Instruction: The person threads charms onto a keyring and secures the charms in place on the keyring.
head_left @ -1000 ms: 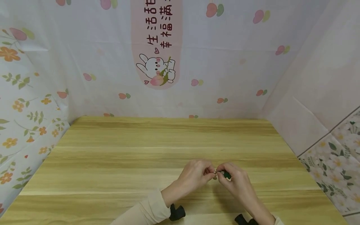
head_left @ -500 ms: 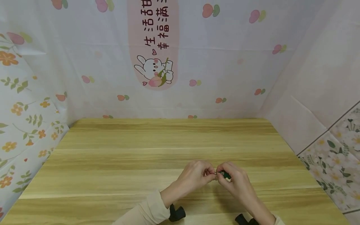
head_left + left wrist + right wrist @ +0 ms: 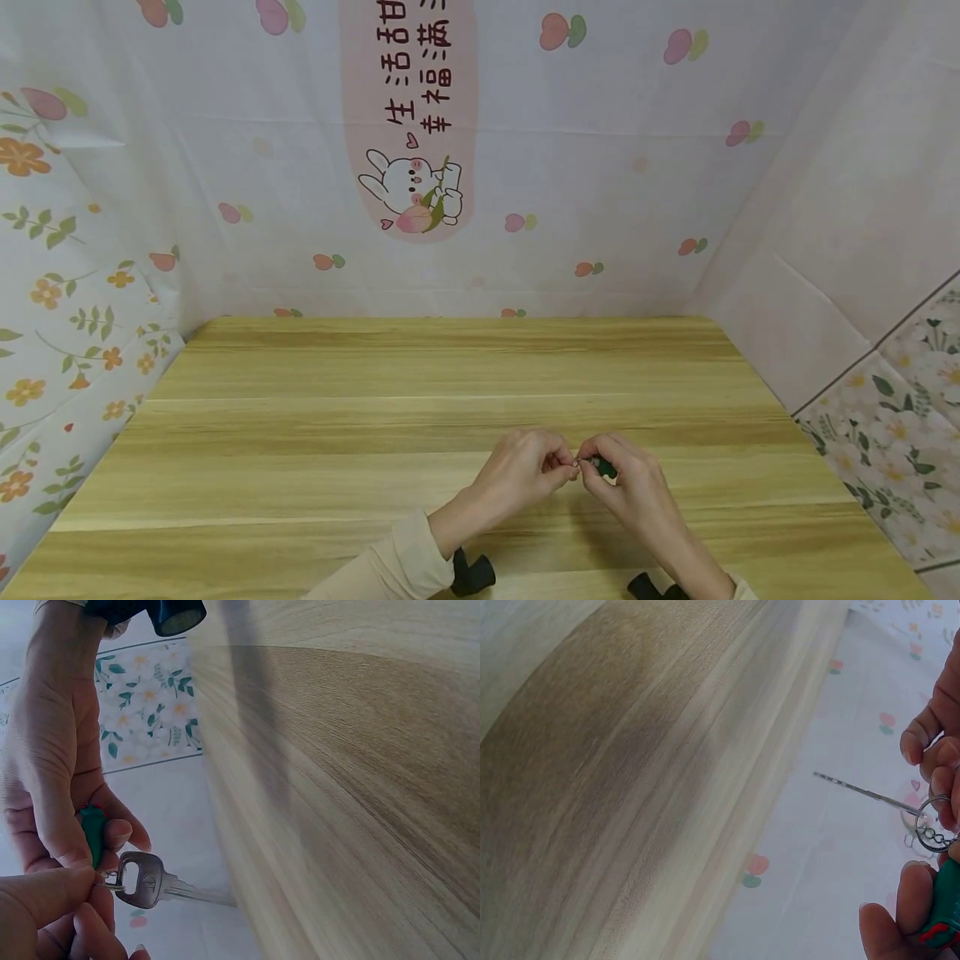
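Observation:
In the head view my left hand point(image 3: 521, 461) and right hand point(image 3: 628, 481) meet fingertip to fingertip above the table. Thumb and finger of the left hand pinch a small metal key ring point(image 3: 918, 829). A silver key point(image 3: 142, 881) hangs from that ring, its blade pointing away from the fingers in the left wrist view. The right hand grips a green keychain charm point(image 3: 92, 832) with red details, partly covered by its fingers. Links of a short chain point(image 3: 932, 835) show between ring and charm in the right wrist view. Fingertips hide part of the ring.
Beneath the hands lies a wood-grain table point(image 3: 375, 425). A white printed cloth point(image 3: 480, 167) hangs behind its far edge, with more cloth at both sides. Black wrist mounts point(image 3: 472, 572) sit below the forearms.
The metal piece below the left fingertips shows less than one second ago, as the fingers shift slightly on the ring. Both hands stay in nearly the same place.

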A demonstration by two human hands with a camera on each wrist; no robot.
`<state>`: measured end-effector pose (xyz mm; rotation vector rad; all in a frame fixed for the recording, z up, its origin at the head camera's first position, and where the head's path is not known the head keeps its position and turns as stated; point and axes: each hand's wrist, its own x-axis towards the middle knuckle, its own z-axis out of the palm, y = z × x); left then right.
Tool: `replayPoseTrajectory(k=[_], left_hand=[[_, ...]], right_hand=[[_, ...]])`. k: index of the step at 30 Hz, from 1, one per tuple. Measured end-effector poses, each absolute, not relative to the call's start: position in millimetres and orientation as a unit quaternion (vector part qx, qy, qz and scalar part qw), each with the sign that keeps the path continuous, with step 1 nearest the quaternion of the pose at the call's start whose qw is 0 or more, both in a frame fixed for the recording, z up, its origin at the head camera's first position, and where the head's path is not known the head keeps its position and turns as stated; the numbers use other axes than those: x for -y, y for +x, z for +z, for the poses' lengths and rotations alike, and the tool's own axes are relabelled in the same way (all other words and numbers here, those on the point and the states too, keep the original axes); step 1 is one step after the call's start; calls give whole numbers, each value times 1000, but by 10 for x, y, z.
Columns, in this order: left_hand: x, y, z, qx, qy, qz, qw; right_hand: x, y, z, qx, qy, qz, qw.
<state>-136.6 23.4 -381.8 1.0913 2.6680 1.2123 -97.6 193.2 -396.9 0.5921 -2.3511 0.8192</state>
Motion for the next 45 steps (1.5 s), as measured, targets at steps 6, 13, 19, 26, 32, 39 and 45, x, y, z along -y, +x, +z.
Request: replayPoseTrajectory(k=[6, 13, 19, 26, 32, 39, 45], left_hand=[[-235, -1355, -3810, -852, 353, 386, 1], [-242, -1351, -3822, -853, 353, 384, -7], [-240, -1348, -3821, -854, 350, 384, -9], [-240, -1342, -3824, -850, 356, 388, -14], [-243, -1338, -3832, -851, 358, 385, -13], [-241, -1329, -3833, -852, 365, 376, -16], [-227, -1325, -3832, -845, 373, 383, -31]], right_hand=[[-1941, -971, -3977, 880, 215, 303, 297], [-1933, -965, -3963, 870, 246, 299, 306], [-1931, -963, -3965, 873, 234, 295, 309], [-1937, -962, -3962, 873, 228, 298, 313], [-1945, -952, -3963, 863, 251, 313, 308], [-1941, -930, -3971, 863, 250, 316, 303], [-1942, -922, -3969, 864, 236, 319, 310]])
